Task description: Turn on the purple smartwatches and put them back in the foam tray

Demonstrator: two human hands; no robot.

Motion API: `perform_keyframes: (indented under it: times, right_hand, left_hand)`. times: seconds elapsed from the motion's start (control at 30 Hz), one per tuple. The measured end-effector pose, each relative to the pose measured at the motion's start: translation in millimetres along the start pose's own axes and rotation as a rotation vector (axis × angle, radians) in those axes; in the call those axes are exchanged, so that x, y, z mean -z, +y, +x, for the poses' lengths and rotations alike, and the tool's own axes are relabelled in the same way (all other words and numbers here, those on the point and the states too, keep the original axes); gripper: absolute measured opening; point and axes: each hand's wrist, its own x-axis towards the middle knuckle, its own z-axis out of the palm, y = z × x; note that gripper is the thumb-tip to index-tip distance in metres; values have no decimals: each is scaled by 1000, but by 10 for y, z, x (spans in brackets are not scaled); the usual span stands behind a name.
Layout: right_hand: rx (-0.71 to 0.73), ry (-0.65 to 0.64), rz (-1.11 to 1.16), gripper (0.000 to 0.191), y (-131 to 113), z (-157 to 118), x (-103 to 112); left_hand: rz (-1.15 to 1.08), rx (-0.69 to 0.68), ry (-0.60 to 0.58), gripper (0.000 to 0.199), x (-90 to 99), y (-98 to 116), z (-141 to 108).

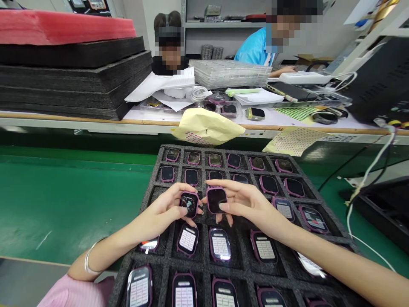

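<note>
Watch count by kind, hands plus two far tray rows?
Lit-screen smartwatch in left hand: 1
Dark-screen smartwatch in right hand: 1
Unlabelled smartwatches in far rows of foam tray: 12
Total: 14

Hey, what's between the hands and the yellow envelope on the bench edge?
In the head view, two rows of dark-screened smartwatches lie there, set in the pockets of a black foam tray.

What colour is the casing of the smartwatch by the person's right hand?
The smartwatch by the right hand is pinkish purple; head view.
</note>
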Motion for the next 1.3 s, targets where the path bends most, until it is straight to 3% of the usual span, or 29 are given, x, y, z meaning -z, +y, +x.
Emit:
perform_keyframes:
  times: [0.23,0.47,0.67,0.93,1.3]
  right_hand:
    - [10,16,-30,50,-7,-7,-16]
    - [50,-104,114,44,29,-14,-45]
    - [-24,-153,65,44,27,-29,-27]
    - [-14,-127,110,48,10,-20,-49]
    - [7,-138,113,46,12,-11,-38]
  left_hand:
    - [54,6,-22,26,-6,18,9]
    - [379,-69,86,25,10,22,-24]
    - [530,-70,67,27,15,9,-74]
    - [531,-175,116,25,11,22,-60]
    - [572,-144,104,27,34,-9,-57]
